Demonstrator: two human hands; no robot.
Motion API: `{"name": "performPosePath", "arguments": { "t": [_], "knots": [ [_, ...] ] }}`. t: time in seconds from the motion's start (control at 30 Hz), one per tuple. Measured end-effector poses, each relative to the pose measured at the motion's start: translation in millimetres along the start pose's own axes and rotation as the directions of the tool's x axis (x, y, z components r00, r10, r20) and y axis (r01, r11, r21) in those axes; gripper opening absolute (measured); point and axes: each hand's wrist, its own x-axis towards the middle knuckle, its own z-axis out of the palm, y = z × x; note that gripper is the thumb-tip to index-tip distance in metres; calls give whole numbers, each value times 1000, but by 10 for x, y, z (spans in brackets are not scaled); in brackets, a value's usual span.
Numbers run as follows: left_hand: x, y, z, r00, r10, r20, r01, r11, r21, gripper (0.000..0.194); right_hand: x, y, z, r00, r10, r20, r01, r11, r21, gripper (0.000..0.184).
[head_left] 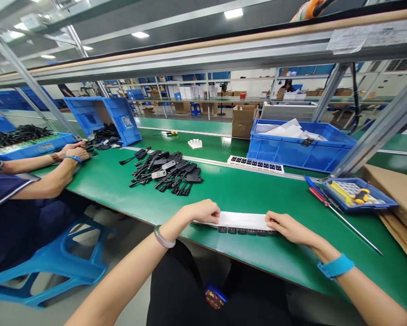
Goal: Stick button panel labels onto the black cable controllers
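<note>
Near the table's front edge lies a long white strip (243, 220), with a row of small black parts (242, 231) showing along its near side. My left hand (205, 212) is closed on the strip's left end. At the right end, the fingers of my right hand (285, 225) pinch the same strip. Beyond my left hand is a pile of black cable units (169, 170) with short leads. Farther back, a white tray strip (255, 164) holding a row of black parts lies beside a blue bin.
The blue bin (298, 151) holds white sheets. At right are a small blue tray (360, 199) and a long screwdriver (353, 232). A co-worker's hands (76, 151) are at the left, near a tipped blue crate (128, 122). A white glove (195, 144) lies behind the pile.
</note>
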Motion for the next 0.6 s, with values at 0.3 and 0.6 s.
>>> {"name": "performPosePath", "arguments": {
  "t": [0.3, 0.6],
  "knots": [
    [-210, -170, 8, 997, -74, -14, 73, 996, -57, 15, -85, 18, -21, 1000, -13, -11, 14, 998, 56, 21],
    [-379, -310, 231, 935, -306, -178, 296, 952, -78, 22, -80, 24, 41, 996, 22, -83, -6, 982, 191, 18]
  ]
}}
